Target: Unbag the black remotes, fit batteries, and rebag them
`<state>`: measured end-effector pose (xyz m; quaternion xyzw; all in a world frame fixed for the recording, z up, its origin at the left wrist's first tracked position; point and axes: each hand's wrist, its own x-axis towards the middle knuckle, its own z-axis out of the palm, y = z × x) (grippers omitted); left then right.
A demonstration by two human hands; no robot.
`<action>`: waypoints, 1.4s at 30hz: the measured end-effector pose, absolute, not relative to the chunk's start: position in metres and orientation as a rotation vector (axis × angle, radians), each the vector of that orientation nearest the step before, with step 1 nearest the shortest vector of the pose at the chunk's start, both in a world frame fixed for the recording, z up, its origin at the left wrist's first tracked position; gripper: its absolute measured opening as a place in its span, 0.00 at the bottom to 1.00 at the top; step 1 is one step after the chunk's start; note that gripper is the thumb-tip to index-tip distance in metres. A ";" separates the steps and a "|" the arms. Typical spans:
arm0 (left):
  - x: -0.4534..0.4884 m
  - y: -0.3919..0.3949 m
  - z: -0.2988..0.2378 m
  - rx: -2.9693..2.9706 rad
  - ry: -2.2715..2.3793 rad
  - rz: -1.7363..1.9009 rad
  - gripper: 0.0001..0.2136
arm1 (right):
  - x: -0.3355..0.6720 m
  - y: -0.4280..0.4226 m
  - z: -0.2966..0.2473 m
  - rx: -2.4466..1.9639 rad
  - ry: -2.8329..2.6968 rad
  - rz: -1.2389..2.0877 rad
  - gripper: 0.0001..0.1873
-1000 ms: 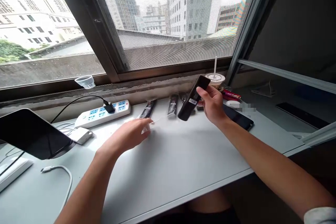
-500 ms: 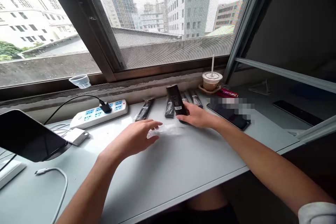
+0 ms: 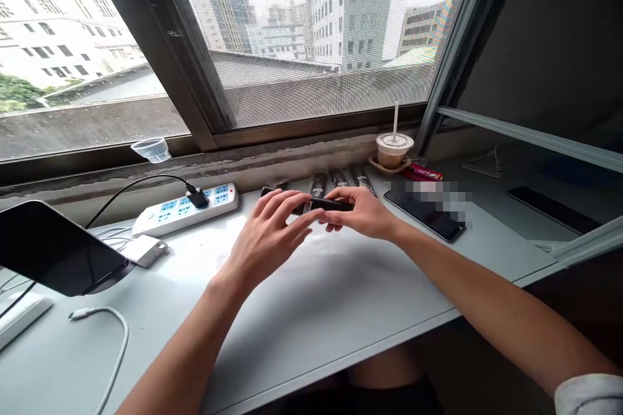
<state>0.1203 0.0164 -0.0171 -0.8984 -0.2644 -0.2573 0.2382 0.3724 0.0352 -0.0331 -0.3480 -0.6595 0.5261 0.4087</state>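
A long, narrow black case (image 3: 333,203) is held level above the desk, lying sideways between my hands. My right hand (image 3: 363,211) grips its right end between thumb and fingers. Over the left part of it lie the curved fingers of my left hand (image 3: 272,227), with the thumb on the near side; they hide much of that half. Behind the case, similar dark packets in shiny clear wrap lie in a row, among them a left one (image 3: 318,183), a middle one (image 3: 339,177) and a right one (image 3: 363,179). Another dark packet (image 3: 276,185) is mostly covered by my left hand.
To the left are a white power strip (image 3: 195,213) with a black plug, a tablet (image 3: 53,249) and a white cable (image 3: 119,343). An iced drink (image 3: 393,152), a red packet (image 3: 422,172) and a phone (image 3: 423,213) are on the right. A clear cup (image 3: 152,150) rests by the window.
The case has turned from upright to sideways in my right hand. My left hand has moved up and right onto it. The clear plastic seen beside my left hand is now hardly visible.
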 end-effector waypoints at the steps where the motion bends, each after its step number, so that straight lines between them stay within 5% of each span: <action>1: 0.120 0.017 -0.017 -2.457 -0.731 -0.706 0.19 | 0.371 0.035 -0.034 -0.855 -1.653 1.381 0.22; 10: 0.114 0.017 -0.021 -2.513 -0.827 -0.512 0.33 | 0.370 0.039 -0.043 -0.791 -1.690 1.582 0.22; 18: 0.118 0.008 -0.016 -2.585 -0.927 -0.389 0.33 | 0.373 0.040 -0.044 -0.731 -1.788 1.633 0.21; 28: 0.106 0.018 -0.018 -2.578 -1.120 -0.562 0.23 | 0.379 0.047 -0.050 -1.094 -1.881 0.833 0.31; 42: 0.063 0.034 -0.018 -2.493 -1.377 -0.529 0.20 | 0.392 0.060 -0.053 -0.912 -1.820 0.844 0.12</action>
